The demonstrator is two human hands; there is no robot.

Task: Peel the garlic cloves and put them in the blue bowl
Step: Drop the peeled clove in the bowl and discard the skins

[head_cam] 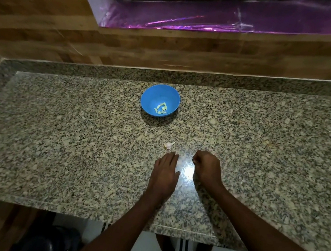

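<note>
A blue bowl point(160, 100) stands on the granite counter point(77, 136) toward the back, with several peeled pale-yellow cloves point(161, 110) at its bottom. One unpeeled garlic clove point(168, 145) lies on the counter between the bowl and my hands. My left hand point(166, 171) rests flat, palm down, fingers straight, its fingertips just short of that clove. My right hand point(207, 168) sits to the right with fingers curled into a loose fist; whether anything is inside it is hidden.
A raised granite lip point(166, 74) and a wooden wall point(128, 43) run behind the counter. A purple shiny sheet point(212, 20) covers a ledge above. The counter's front edge point(90, 209) is near my body.
</note>
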